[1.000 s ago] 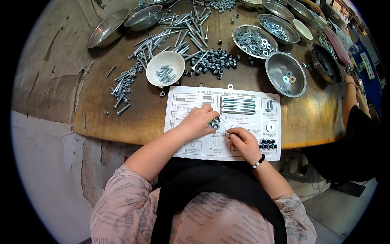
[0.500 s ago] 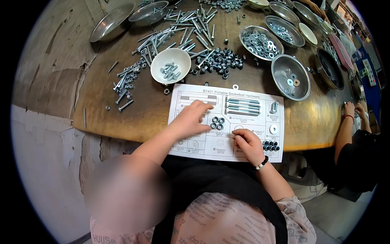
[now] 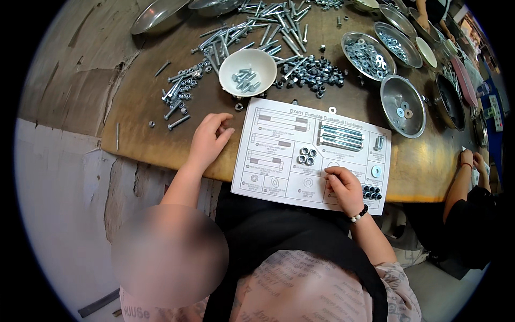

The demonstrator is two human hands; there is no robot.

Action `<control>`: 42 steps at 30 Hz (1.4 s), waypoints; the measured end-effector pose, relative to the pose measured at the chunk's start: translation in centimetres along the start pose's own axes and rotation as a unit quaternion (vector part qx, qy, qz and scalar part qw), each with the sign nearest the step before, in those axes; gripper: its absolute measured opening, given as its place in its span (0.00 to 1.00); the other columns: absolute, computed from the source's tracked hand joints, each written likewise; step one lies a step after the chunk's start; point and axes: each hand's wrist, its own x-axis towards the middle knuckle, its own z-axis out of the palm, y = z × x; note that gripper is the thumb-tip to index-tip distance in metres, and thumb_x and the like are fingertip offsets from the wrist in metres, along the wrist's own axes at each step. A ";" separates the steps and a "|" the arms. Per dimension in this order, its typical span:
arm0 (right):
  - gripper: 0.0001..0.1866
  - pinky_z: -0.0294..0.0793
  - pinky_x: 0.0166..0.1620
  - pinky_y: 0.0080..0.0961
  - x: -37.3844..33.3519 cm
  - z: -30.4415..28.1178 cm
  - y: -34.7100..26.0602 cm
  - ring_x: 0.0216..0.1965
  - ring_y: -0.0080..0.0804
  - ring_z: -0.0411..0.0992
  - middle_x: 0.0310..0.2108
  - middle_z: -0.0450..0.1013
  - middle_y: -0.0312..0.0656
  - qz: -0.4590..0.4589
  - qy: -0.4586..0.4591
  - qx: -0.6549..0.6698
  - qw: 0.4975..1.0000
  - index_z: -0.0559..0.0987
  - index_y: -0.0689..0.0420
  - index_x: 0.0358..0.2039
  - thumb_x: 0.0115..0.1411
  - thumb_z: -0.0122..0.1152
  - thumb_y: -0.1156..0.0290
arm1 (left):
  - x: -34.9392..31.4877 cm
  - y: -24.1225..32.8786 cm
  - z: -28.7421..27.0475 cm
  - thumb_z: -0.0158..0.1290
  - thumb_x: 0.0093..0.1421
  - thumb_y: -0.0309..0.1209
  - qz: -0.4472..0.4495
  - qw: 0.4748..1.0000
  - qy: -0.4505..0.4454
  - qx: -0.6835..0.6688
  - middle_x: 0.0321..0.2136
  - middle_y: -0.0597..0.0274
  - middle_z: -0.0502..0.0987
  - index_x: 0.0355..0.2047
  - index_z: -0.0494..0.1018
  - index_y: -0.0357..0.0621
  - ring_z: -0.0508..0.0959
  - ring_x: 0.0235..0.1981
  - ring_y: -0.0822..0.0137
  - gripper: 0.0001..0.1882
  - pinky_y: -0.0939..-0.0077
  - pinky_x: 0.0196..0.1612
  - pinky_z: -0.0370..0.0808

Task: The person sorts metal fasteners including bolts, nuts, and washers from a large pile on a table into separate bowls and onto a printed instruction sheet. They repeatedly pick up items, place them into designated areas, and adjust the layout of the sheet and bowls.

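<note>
"What's hard to make out?"
"The right hand [image 3: 346, 191] lies curled over the printed sheet [image 3: 281, 161]; I can't tell whether it pinches anything. A round blur [image 3: 170, 255] hides the left elbow."
"And the left hand [image 3: 211, 140]?"
"Loosely open, empty, left of the sheet. Four nuts [image 3: 306, 156] sit on the sheet between both hands."
"The room?"
"Worn brown table [image 3: 416, 177], metal bowl [image 3: 159, 17] cut off above, peeling white wall [image 3: 59, 188] at left."

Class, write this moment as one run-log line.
left hand: open, left of printed sheet | right hand: over sheet | four nuts: grouped on sheet
</note>
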 end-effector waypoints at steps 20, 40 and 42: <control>0.09 0.68 0.29 0.14 -0.2 0.2 0.1 0.24 0.17 0.66 0.28 0.69 0.35 0.012 0.013 0.001 1.000 0.72 0.63 0.39 0.58 0.49 0.76 | -0.4 -6.7 -5.1 0.52 0.51 0.24 0.010 0.981 0.126 0.148 0.30 0.57 0.73 0.35 0.72 0.39 0.75 0.31 0.63 0.10 0.74 0.35 0.71; 0.08 0.69 0.28 0.12 -0.1 0.4 -0.1 0.24 0.16 0.67 0.27 0.69 0.34 0.008 0.018 -0.005 1.000 0.73 0.62 0.38 0.58 0.50 0.76 | -0.3 -16.1 -8.2 0.45 0.56 0.48 -0.224 0.925 0.151 0.266 0.57 0.43 0.56 0.55 0.58 0.36 0.56 0.58 0.48 0.33 0.59 0.59 0.52; 0.08 0.69 0.28 0.13 -0.1 0.4 0.0 0.25 0.16 0.67 0.27 0.69 0.34 0.006 0.018 -0.003 1.000 0.73 0.62 0.38 0.58 0.50 0.76 | 0.4 -15.0 -7.4 0.46 0.56 0.46 -0.177 0.946 0.145 0.228 0.57 0.44 0.57 0.54 0.59 0.36 0.56 0.58 0.50 0.32 0.60 0.59 0.52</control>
